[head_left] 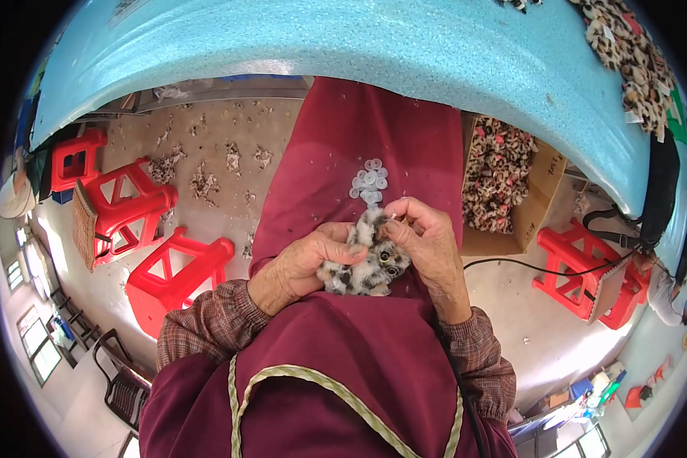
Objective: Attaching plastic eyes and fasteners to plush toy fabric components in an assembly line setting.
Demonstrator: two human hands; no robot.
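Gripping a toy (356, 279), the left hand (313, 258) seemingly steadies what the right hand (430, 240) pinches. Discs (369, 178) lie at twelve o'clock.

Blue speckled table (320, 38): pile of mottled plush pieces (626, 53) at far right. Maroon apron (343, 126) over lap: cluster of translucent plastic discs (370, 179). Beige floor (504, 305): mottled scraps (204, 184) scattered at left; red stools (160, 294) on both sides; open cardboard box (543, 183) at right.

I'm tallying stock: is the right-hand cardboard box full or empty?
The cardboard box is not empty: mottled plush pieces show inside. Cannot tell whether it's full; the blue table hides part of it.
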